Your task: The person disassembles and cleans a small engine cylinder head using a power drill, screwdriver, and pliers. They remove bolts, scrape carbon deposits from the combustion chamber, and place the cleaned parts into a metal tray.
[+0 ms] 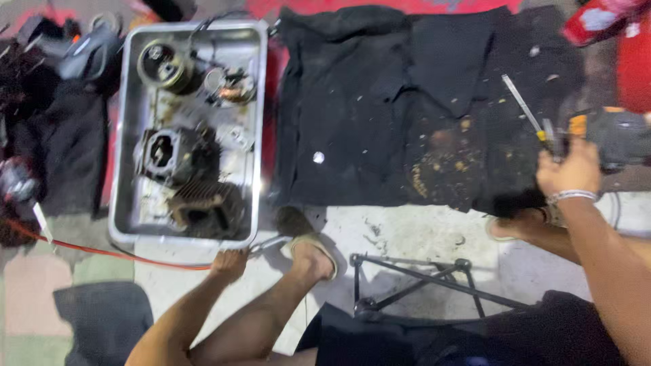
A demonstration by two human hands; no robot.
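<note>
Big black cloth [407, 108] covers the floor, littered with grit. Left of it sits the metal tray [126, 135], loaded with greasy engine parts [180, 159] (heavy, slick, best gripped by the rim). The left hand [228, 263] is at the tray's near corner, fingers clenched, apparently on a small metal tool [268, 245]. The right hand [568, 169] closes on a yellow-handled screwdriver [525, 108] at the cloth's right edge: light, stiff, handle-held. A sandalled foot [313, 254] and folding stand [413, 285] crowd the foreground.

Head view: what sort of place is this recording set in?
Probably an informal small-engine repair spot on a floor: a metal tray holds dismantled engine parts, a black cloth is littered with debris, and the right hand grips a tool.
</note>
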